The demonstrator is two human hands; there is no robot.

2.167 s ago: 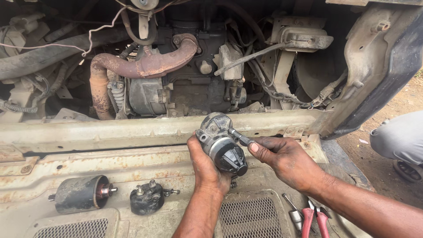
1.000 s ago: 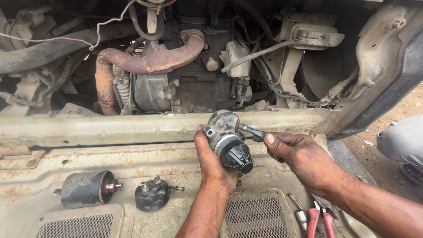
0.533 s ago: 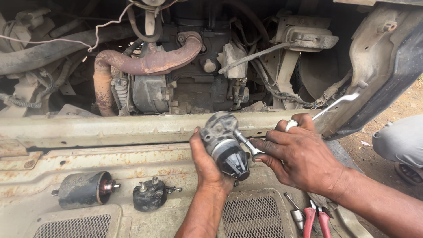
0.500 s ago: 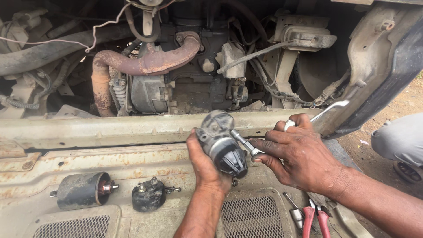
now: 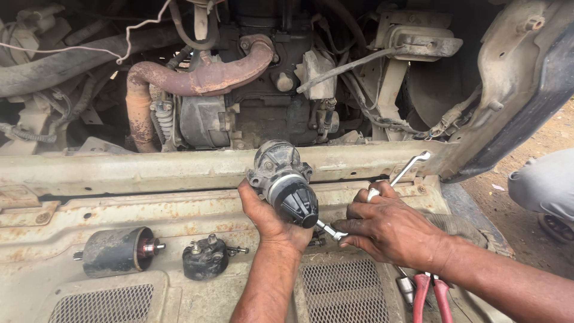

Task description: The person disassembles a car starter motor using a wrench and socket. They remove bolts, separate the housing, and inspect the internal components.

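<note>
Two loose motor parts (image 5: 119,251) lie left of the hand-held starter motor (image 5: 286,183), pliers (image 5: 431,294) right.

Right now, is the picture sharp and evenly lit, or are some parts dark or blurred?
Head view: soft daylight, no glare; both hands, left and right, the motor part and the wrench are sharp; the engine bay behind lies in shadow.

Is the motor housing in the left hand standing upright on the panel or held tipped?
Tipped. The left hand holds the motor housing with its black cone end angled down toward the wrench in the right hand.
</note>
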